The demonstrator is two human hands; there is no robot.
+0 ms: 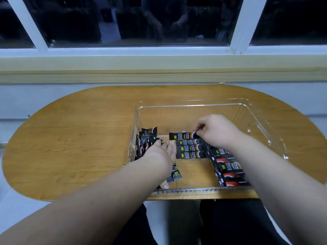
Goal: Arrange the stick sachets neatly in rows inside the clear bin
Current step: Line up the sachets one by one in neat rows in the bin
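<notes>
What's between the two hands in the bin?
Three black sachets lie flat in a row between the left hand and the right hand, which pinches another sachet; head view shows it.

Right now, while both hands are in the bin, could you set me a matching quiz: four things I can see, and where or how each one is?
Things:
1 right hand
2 left hand
3 clear bin
4 flat row of sachets

States:
A stands on the wooden table
B lie side by side mid-bin
C pinches the end of one sachet
D reaches among the loose sachets by the left wall

Pairs: 1-C, 2-D, 3-A, 4-B.
</notes>
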